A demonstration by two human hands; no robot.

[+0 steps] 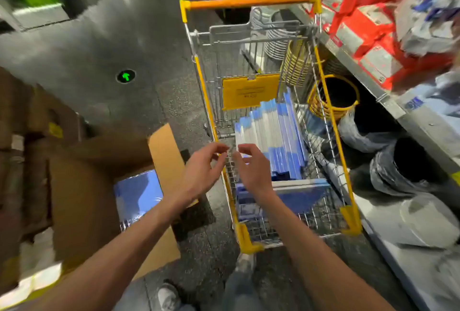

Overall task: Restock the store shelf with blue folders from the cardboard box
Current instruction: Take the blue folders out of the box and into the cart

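Hands held over the wire cart's near-left rim

The left hand (200, 171) and right hand (252, 171) are held with fingers loosely curled and nothing gripped. Blue folders (276, 136) are stood on edge in the cart (207, 101), their long axis along its length. A wrapped pack (138, 193) lies flat in the cardboard box (164, 151). The shelf (388, 101) hems the cart's right side, and a strip of floor (174, 101) is left open between cart and box.

My silver wire trolley (206, 91) has yellow edging and an orange handle bar (249, 2); its plastic folders (273, 131) are striped blue and white. Left, my plain brown cardboard box (164, 151) shows glossy blue inside. Far right sit red-and-white packets (348, 12); a green arrow (126, 76) glows on the dark speckled floor (99, 49)
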